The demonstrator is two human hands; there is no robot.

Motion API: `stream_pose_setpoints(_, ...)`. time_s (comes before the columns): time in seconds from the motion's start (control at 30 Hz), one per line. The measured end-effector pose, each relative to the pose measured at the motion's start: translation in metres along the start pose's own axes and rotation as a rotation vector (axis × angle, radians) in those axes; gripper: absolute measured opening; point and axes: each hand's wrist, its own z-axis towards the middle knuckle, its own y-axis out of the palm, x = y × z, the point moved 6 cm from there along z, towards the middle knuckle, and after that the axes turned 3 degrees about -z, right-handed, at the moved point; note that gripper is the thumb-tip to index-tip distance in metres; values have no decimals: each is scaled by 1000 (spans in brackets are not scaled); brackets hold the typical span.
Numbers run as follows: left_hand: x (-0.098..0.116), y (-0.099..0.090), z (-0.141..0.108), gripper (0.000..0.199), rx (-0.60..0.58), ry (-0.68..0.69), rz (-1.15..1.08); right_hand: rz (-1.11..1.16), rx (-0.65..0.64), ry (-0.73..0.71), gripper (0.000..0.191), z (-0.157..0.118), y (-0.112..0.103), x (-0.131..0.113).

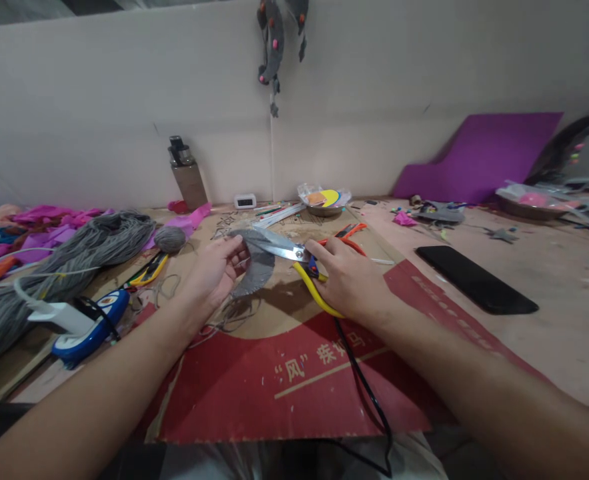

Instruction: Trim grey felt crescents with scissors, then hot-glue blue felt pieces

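My left hand (224, 263) pinches the edge of a curved grey felt piece (258, 270), fingers bent around its left side. My right hand (351, 277) grips a pair of scissors (289, 251) by the handles. Their metal blades point left and lie at the upper part of the felt; whether they bite into it I cannot make out. A yellow curved handle shows below my right fingers and a red-orange one above, partly covered by the hand. Loose grey yarn (234, 315) lies below the felt on the red-and-brown cardboard (294, 400).
Left: grey yarn skein (109, 243), yarn ball (170, 239), yellow cutter (151, 270), blue-white power strip (91, 327) with a plug. Back: bottle (189, 180), small clock (245, 201), bowl (327, 210). Right: black phone (477, 279), purple sheet (489, 157). A black cable (364, 380) crosses the cardboard.
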Motion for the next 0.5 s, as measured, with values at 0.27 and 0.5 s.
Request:
stream_pose_setpoints(0.27,1,6,-6,3,-40,2,-30,-44,-67,13,43,-1,5,0)
stream_pose_setpoints(0.5,1,2,-3,4,-18,15,-24,-130,-54,-11,43,-1,0,-4)
